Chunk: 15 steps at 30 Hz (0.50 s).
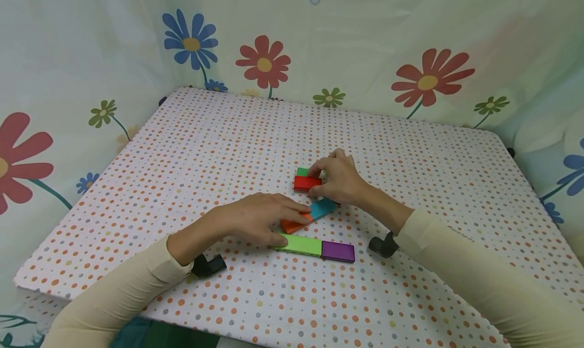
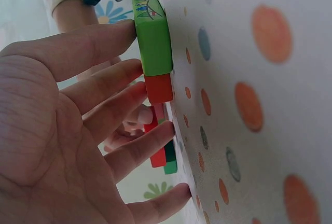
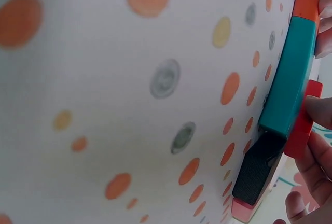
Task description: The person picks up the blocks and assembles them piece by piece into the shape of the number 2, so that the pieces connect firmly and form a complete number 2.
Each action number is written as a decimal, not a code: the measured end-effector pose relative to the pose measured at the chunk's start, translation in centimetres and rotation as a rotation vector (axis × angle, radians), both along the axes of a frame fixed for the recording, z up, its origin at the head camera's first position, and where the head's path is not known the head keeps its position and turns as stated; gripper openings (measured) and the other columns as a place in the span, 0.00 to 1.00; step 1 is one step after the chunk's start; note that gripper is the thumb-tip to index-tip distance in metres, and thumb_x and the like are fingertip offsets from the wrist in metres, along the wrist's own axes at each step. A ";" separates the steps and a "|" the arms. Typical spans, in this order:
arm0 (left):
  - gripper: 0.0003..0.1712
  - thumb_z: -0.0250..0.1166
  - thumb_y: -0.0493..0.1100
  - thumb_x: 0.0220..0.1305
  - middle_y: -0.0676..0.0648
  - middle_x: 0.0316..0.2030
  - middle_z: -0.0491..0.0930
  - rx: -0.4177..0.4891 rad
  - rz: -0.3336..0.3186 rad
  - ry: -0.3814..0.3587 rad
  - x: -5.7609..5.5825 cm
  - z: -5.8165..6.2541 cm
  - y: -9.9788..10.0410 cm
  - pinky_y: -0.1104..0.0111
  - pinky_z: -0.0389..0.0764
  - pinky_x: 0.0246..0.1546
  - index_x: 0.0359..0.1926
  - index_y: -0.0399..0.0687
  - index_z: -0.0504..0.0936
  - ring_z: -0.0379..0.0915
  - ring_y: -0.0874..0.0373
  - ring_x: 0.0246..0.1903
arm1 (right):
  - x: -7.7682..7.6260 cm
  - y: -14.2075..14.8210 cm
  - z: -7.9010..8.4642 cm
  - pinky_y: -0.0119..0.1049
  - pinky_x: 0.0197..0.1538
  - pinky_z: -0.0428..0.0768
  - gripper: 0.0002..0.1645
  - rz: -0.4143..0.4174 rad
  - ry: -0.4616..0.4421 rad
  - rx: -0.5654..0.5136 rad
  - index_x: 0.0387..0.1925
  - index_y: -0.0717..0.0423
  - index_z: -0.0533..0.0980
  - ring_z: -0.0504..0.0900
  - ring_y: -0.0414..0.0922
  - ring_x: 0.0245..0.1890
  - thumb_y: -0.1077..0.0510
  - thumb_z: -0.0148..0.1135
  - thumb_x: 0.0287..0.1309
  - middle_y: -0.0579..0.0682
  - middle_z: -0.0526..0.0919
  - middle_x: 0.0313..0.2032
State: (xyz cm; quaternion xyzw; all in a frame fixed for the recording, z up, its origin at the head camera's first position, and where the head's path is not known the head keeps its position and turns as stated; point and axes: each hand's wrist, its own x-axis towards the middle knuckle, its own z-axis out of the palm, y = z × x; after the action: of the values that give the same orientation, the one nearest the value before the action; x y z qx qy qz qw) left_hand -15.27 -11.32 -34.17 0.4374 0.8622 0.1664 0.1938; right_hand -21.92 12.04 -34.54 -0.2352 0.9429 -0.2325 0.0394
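My left hand [image 1: 262, 216] has its fingers extended over an orange block [image 1: 292, 226] and the near end of a light green block [image 1: 303, 245]. In the left wrist view its thumb touches the light green block [image 2: 154, 42], and two fingertips meet the orange block [image 2: 158, 88]. My right hand [image 1: 339, 178] pinches a red block [image 1: 304, 183] between thumb and fingers. A green block [image 1: 302, 171] lies just behind the red one. The blue block [image 1: 323, 209] joins the orange one end to end. In the right wrist view the red block [image 3: 301, 125] shows beyond the blue block [image 3: 289, 79].
A purple block [image 1: 337, 251] continues the light green one on the right. A black piece [image 3: 259, 167] and a pink piece [image 3: 243, 209] appear past the blue block. The dotted tabletop [image 1: 219, 150] runs back to a flowered curtain [image 1: 356, 43].
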 end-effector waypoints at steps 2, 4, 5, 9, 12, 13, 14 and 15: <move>0.36 0.70 0.48 0.64 0.62 0.75 0.62 -0.001 0.000 -0.003 0.0 0.0 0.0 0.55 0.59 0.73 0.72 0.64 0.72 0.54 0.61 0.75 | 0.0 -0.1 -0.1 0.52 0.54 0.61 0.19 -0.004 0.003 -0.007 0.42 0.54 0.87 0.66 0.51 0.48 0.55 0.79 0.45 0.49 0.86 0.38; 0.36 0.70 0.48 0.64 0.61 0.75 0.62 0.001 -0.001 -0.005 0.0 0.0 0.0 0.56 0.59 0.73 0.72 0.64 0.72 0.54 0.61 0.75 | 0.0 -0.1 -0.1 0.52 0.55 0.61 0.19 -0.013 0.009 -0.016 0.42 0.54 0.87 0.66 0.50 0.48 0.55 0.78 0.45 0.48 0.86 0.38; 0.35 0.70 0.48 0.64 0.61 0.75 0.62 0.001 -0.001 -0.004 0.0 0.0 0.0 0.56 0.59 0.73 0.72 0.64 0.72 0.54 0.61 0.75 | 0.0 -0.1 -0.1 0.52 0.55 0.61 0.19 -0.019 0.011 -0.023 0.42 0.53 0.87 0.66 0.50 0.48 0.55 0.78 0.44 0.48 0.86 0.38; 0.35 0.70 0.47 0.64 0.61 0.75 0.62 0.005 -0.004 -0.003 0.0 -0.1 0.0 0.55 0.59 0.73 0.72 0.63 0.73 0.54 0.60 0.75 | -0.2 -0.2 -0.2 0.52 0.56 0.62 0.18 -0.039 0.016 -0.053 0.42 0.53 0.86 0.66 0.50 0.48 0.56 0.77 0.45 0.48 0.83 0.39; 0.35 0.70 0.47 0.64 0.61 0.75 0.62 0.004 -0.006 -0.002 -0.1 -0.1 0.0 0.55 0.59 0.73 0.72 0.63 0.73 0.54 0.60 0.75 | -0.2 -0.2 -0.2 0.53 0.55 0.63 0.18 -0.049 0.016 -0.070 0.43 0.53 0.86 0.66 0.50 0.49 0.56 0.77 0.47 0.49 0.82 0.40; 0.35 0.70 0.47 0.64 0.61 0.75 0.62 0.004 -0.006 -0.002 -0.1 -0.1 0.0 0.55 0.59 0.73 0.72 0.63 0.73 0.54 0.60 0.75 | -0.2 -0.2 -0.2 0.53 0.55 0.63 0.18 -0.051 0.017 -0.073 0.43 0.53 0.86 0.66 0.51 0.49 0.56 0.77 0.47 0.49 0.81 0.40; 0.35 0.70 0.47 0.64 0.61 0.75 0.62 0.003 -0.006 -0.001 -0.1 -0.1 0.0 0.55 0.59 0.73 0.72 0.63 0.73 0.54 0.60 0.75 | -0.3 -0.2 -0.2 0.53 0.55 0.63 0.18 -0.051 0.019 -0.075 0.43 0.54 0.86 0.66 0.51 0.49 0.56 0.76 0.48 0.50 0.82 0.40; 0.35 0.70 0.47 0.64 0.61 0.75 0.62 0.002 -0.004 -0.001 -0.1 -0.1 0.0 0.55 0.59 0.73 0.72 0.63 0.73 0.54 0.60 0.75 | -0.3 -0.2 -0.1 0.53 0.55 0.63 0.18 -0.051 0.022 -0.077 0.43 0.54 0.86 0.66 0.51 0.49 0.56 0.76 0.48 0.50 0.82 0.40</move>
State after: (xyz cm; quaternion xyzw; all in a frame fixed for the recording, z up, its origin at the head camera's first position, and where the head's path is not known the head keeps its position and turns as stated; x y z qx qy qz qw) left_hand -15.36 -11.33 -34.26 0.4394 0.8610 0.1672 0.1942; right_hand -22.23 11.79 -34.68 -0.2151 0.9392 -0.2672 0.0141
